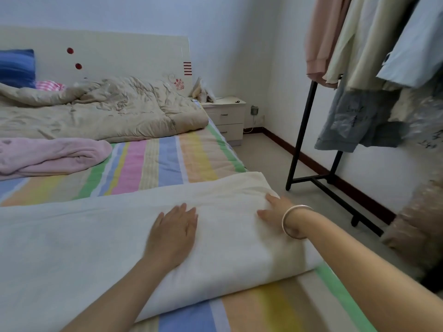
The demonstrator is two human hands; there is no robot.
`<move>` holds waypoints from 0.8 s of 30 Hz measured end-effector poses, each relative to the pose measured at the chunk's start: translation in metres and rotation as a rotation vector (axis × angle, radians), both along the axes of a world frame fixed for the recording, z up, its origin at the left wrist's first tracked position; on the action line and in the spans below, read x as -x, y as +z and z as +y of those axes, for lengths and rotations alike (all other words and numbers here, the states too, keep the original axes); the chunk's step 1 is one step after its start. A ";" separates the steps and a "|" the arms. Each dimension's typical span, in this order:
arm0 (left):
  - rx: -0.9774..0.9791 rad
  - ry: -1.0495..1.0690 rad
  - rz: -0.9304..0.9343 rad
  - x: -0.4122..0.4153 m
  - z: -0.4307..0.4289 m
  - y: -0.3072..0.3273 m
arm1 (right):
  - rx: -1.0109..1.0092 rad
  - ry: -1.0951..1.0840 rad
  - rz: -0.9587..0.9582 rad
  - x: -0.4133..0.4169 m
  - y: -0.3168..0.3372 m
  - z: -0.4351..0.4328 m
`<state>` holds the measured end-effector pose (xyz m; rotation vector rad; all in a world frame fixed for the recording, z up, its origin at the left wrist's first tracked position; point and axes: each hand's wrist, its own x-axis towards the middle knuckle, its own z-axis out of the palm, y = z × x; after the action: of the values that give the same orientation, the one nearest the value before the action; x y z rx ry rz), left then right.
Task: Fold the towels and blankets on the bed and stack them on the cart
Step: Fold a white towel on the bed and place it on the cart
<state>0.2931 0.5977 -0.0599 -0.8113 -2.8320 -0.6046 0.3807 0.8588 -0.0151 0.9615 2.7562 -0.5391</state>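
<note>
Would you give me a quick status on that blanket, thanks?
Left hand, right hand flat on white blanket. Blanket folded over on bed. Pink towel crumpled beyond, not touching.

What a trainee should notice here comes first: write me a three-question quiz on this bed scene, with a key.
1. True or false: the left hand lies flat on the white blanket.
2. Which wrist wears the bracelet? A left, B right, C neither.
3. Fill in: the crumpled blanket in front of the beige quilt is ____ in colour.
Key: 1 true; 2 B; 3 pink.
</note>
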 end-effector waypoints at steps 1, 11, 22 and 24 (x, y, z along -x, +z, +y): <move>-0.090 0.039 0.050 -0.007 0.000 0.005 | 0.041 -0.024 0.030 -0.006 0.003 0.000; 0.265 -0.018 -0.141 -0.065 0.003 0.004 | 0.221 -0.214 0.079 -0.068 0.015 0.002; 0.297 -0.022 -0.163 -0.068 0.001 -0.001 | 0.646 -0.569 0.249 -0.089 0.025 -0.021; 0.226 -0.051 -0.220 -0.064 -0.007 0.002 | 0.733 -0.610 0.372 -0.081 0.032 -0.032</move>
<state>0.3567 0.5911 -0.0578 -0.9071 -3.1324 -0.4069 0.4616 0.8264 0.0173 1.5653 2.1263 -1.8076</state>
